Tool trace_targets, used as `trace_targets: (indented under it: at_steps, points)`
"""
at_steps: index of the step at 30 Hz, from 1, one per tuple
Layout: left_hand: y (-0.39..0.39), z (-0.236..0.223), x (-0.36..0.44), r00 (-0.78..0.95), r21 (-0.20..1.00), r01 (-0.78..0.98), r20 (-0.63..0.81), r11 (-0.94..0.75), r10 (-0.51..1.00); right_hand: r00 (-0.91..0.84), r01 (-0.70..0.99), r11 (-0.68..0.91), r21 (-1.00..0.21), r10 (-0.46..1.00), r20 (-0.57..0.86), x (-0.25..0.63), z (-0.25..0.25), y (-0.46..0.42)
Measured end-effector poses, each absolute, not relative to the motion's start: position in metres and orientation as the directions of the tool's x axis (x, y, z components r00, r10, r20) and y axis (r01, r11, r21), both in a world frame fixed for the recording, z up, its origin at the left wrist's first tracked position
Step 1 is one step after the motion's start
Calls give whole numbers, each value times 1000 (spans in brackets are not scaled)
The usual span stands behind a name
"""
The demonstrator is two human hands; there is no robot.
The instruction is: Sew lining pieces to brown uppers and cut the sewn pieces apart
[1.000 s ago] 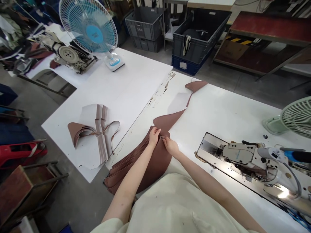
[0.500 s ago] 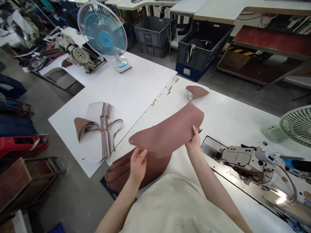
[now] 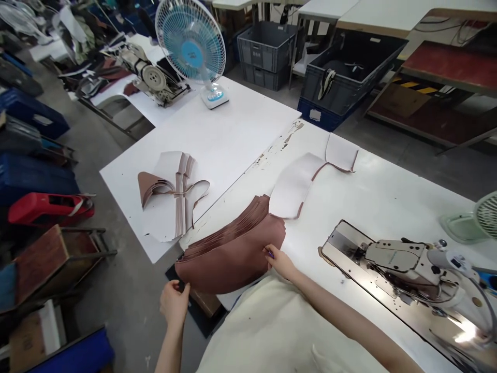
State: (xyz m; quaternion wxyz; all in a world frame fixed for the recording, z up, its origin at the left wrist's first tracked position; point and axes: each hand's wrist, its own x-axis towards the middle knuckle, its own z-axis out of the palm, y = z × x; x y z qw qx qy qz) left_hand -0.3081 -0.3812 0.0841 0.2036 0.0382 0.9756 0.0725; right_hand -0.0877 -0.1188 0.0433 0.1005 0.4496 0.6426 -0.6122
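Note:
A stack of brown curved leather pieces lies at the near edge of the white table. My left hand pinches the stack's near left corner, which hangs past the table edge. My right hand grips the stack's right edge, fingers closed on the top piece. Just beyond the stack a piece lies flipped, its pale underside up, joined to a second pale piece farther back.
A sewing machine lies at the right. A second white table at the left holds another pile of cut pieces and a blue fan. Grey crates stand on the floor beyond. Red and blue bins are at the left.
The brown piece that both hands lifted off the stack now lies beyond it, pale side up. Both hands have come back to the stack, the left to its near corner, the right to its edge.

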Motion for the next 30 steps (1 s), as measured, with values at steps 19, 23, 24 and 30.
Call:
trace_targets:
  at_steps: [19, 23, 24, 30]
  points:
    - [-53, 26, -250, -356, 855, 390, -202, 341, 912, -471, 445, -602, -663, 472, -745, -81, 32, -87]
    - [-59, 19, -257, -429, 919, 157, -265, 361, 863, -440, 382, -576, -723, 575, -690, -102, 34, -55]
    - [-60, 18, -257, -437, 928, 113, -274, 355, 857, -445, 396, -561, -727, 576, -686, -110, 35, -47]
    - [-57, 15, -256, -457, 950, -53, -297, 307, 838, -420, 539, -469, -699, 570, -706, -141, 30, -28]
